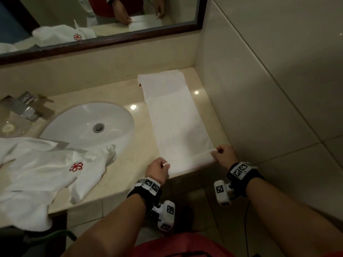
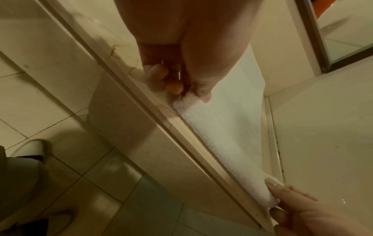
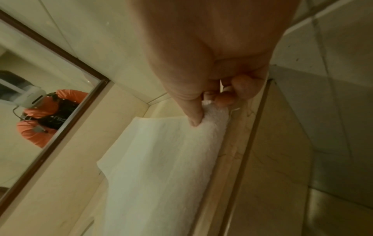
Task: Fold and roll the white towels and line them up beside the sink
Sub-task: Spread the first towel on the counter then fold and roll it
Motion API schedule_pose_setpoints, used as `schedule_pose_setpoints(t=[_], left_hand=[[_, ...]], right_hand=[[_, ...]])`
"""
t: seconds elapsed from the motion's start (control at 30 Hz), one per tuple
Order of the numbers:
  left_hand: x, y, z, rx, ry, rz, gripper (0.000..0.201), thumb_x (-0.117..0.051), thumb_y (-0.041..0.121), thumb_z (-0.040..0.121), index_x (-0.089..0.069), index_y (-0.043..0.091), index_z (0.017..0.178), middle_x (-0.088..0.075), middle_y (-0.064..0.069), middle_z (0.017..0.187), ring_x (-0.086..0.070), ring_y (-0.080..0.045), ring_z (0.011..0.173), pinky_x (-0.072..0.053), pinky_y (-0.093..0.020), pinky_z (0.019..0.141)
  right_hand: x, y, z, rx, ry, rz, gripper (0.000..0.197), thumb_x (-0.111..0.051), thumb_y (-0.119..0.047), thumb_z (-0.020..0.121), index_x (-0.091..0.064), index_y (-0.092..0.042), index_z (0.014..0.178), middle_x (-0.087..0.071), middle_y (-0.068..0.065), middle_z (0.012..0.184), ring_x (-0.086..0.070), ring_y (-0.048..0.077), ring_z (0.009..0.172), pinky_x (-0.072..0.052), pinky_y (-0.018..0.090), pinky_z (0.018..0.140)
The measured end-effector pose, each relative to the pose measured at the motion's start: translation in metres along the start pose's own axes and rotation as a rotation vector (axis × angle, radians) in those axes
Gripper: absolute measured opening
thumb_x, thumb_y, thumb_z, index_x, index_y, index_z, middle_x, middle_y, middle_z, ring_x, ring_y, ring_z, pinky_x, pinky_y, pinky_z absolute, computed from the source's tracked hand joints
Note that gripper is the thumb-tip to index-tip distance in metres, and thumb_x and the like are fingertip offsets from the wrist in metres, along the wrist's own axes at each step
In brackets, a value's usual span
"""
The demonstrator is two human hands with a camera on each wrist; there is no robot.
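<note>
A long folded towel [image 1: 176,117] lies on the counter [image 1: 130,145] right of the sink [image 1: 83,125], reaching from the far wall to the near edge. The left hand [image 1: 157,169] and right hand [image 1: 225,154] each pinch a near corner, the near end turned into a small roll. A crumpled towel [image 1: 46,169] lies near left.

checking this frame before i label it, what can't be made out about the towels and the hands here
- Folded towel: layer count hidden, top face only, head view.
- Rumpled towel: cut off by the left edge, head view.
- Left hand: fingers curl under the towel's near edge, tips hidden, head view.
- Right hand: palm fills the right wrist view, hiding the corner it pinches.
- Red mark at the folded towel's far edge: too small to read.
</note>
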State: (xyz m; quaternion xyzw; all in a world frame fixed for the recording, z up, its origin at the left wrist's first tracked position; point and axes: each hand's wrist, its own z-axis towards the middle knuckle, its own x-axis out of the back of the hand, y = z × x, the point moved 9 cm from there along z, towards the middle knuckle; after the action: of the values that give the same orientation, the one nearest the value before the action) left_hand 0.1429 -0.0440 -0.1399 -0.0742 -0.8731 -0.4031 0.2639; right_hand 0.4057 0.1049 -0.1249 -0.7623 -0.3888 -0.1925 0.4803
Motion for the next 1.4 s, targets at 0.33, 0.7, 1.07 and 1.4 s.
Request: schedule_pose_setpoints(t=[0.33, 0.7, 1.07, 1.4], left_hand=[[0.004, 0.01, -0.004, -0.076, 0.047, 0.135, 0.011, -0.057, 0.026, 0.092, -0.057, 0.02, 0.083, -0.067, 0.0, 0.073, -0.064, -0.019, 0.071, -0.052, -0.028, 0.071], [0.003, 0.008, -0.006, -0.045, 0.035, 0.159, 0.013, -0.06, 0.022, 0.086, -0.06, 0.025, 0.073, -0.067, 0.002, 0.074, -0.062, -0.017, 0.071, -0.044, -0.02, 0.065], [0.001, 0.028, -0.011, -0.215, 0.112, 0.262, 0.028, -0.06, 0.006, 0.079, -0.044, 0.027, 0.071, -0.051, 0.006, 0.08, -0.053, -0.014, 0.067, -0.049, -0.029, 0.062], [-0.018, 0.038, -0.01, -0.446, 0.103, 0.369, 0.011, -0.063, 0.007, 0.076, -0.069, 0.015, 0.071, -0.06, 0.001, 0.085, -0.059, -0.019, 0.079, -0.048, -0.026, 0.07]], right_hand=[[0.002, -0.003, -0.006, 0.006, 0.028, -0.08, 0.007, -0.062, -0.022, 0.087, -0.058, -0.016, 0.088, -0.06, 0.004, 0.088, -0.058, 0.024, 0.084, -0.048, 0.034, 0.077], [-0.003, -0.001, -0.007, 0.004, 0.011, -0.109, 0.009, -0.061, -0.021, 0.082, -0.054, -0.016, 0.081, -0.06, 0.006, 0.083, -0.059, 0.029, 0.081, -0.051, 0.04, 0.074], [-0.004, -0.007, -0.011, 0.069, 0.073, -0.229, 0.02, -0.061, -0.017, 0.084, -0.045, -0.02, 0.095, -0.05, 0.005, 0.099, -0.055, 0.025, 0.081, -0.052, 0.041, 0.076], [-0.012, -0.018, -0.017, 0.288, 0.106, -0.466, 0.008, -0.05, -0.016, 0.094, -0.056, -0.017, 0.089, -0.051, 0.006, 0.098, -0.054, 0.027, 0.078, -0.05, 0.037, 0.069]])
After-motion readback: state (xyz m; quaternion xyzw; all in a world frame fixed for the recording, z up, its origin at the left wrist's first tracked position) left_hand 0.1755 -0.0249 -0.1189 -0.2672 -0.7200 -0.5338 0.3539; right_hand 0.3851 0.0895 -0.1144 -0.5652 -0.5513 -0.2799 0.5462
